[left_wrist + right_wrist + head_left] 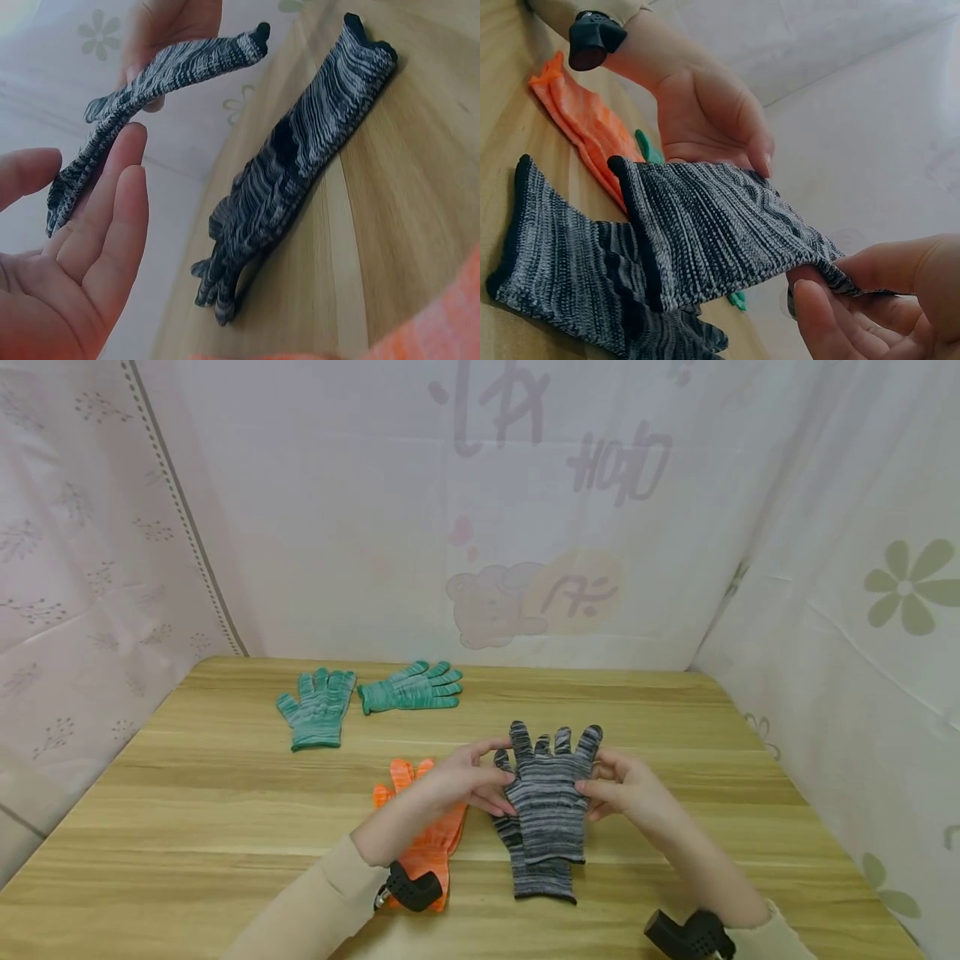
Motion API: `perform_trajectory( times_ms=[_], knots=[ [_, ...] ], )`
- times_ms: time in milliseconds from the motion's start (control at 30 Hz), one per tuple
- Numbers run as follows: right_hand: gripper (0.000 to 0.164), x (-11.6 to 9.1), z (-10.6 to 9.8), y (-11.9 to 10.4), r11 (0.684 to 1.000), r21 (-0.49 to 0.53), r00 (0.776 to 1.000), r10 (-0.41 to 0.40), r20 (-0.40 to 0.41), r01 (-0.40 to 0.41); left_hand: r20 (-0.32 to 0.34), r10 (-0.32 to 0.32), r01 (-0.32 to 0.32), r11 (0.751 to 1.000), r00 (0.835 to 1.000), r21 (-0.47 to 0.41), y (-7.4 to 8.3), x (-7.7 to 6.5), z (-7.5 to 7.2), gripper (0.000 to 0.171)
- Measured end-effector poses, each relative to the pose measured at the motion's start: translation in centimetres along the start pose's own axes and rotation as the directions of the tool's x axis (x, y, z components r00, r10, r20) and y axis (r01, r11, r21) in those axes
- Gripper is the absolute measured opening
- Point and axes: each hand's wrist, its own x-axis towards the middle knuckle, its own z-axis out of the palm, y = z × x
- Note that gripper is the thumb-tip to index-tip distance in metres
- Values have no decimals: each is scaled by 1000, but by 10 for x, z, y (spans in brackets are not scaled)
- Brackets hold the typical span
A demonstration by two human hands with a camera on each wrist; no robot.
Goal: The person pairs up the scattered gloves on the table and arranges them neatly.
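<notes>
A grey-and-black striped knit glove is held up by both hands, its fingers pointing away and its dark cuff edge nearer. My left hand pinches its left edge between thumb and fingers. On the opposite edge, my right hand grips it the same way, thumb on top, as the right wrist view shows. A second striped glove lies on the table beneath, partly covered in the head view. Beside it, under my left forearm, lie orange gloves, partly hidden.
Two green gloves lie toward the back of the wooden table: one green glove with fingers pointing back, another green glove with fingers pointing right. Patterned curtains hang behind the table and along both sides.
</notes>
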Motion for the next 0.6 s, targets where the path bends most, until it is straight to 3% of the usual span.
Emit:
perform_trajectory(
  times_ms=[367, 600],
  knots=[
    [43, 3, 14, 11, 997, 62, 998, 36, 58, -40, -62, 13, -5, 992, 998, 124, -3, -1, -8, 70],
    [45, -1, 17, 13, 995, 77, 996, 60, 66, -65, -35, 8, -2, 988, 999, 154, -7, 0, -11, 71]
  ],
)
